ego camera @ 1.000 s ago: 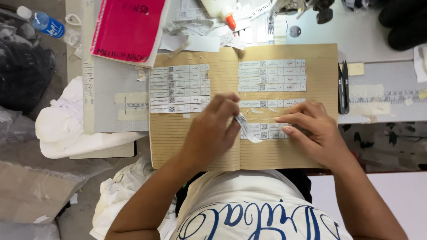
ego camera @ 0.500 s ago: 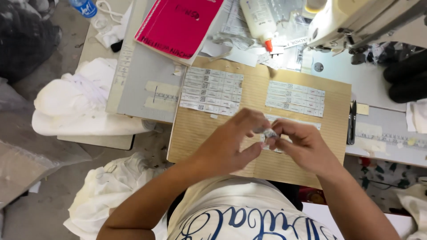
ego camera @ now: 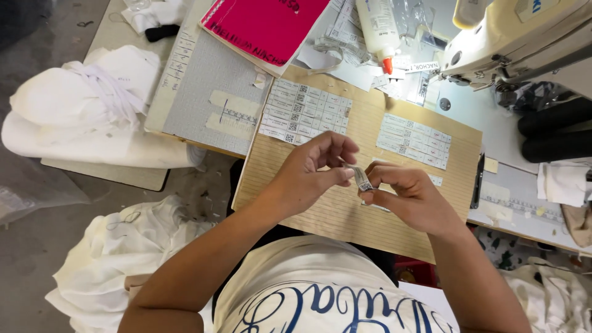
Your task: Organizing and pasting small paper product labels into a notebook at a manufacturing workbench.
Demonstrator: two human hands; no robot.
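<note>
A: Where's the label (ego camera: 362, 179) right now?

B: Just above the cardboard (ego camera: 320, 209), over its middle, between both hands. The left hand (ego camera: 308, 176) pinches one end with thumb and fingertip; the right hand (ego camera: 410, 194) has its fingers closed on the other end, folding or bending it, I'd judge.

A: And how far along does it look?

B: Two label blocks already lie flat on the cardboard: a bigger left block (ego camera: 305, 114) at its far left corner and a right block (ego camera: 414, 140) toward its far right side. A few loose ones (ego camera: 435, 179) sit just below that right block. The near half of the cardboard is bare, so I'd say plenty is left.

A: Anything you can't make out?

B: The label is small and partly covered by fingers, so its shape is unclear. The sewing machine (ego camera: 524, 43) beyond the cardboard's right corner is cut off by the frame, and the glue bottle (ego camera: 377, 28) beyond its far edge loses its top.
</note>
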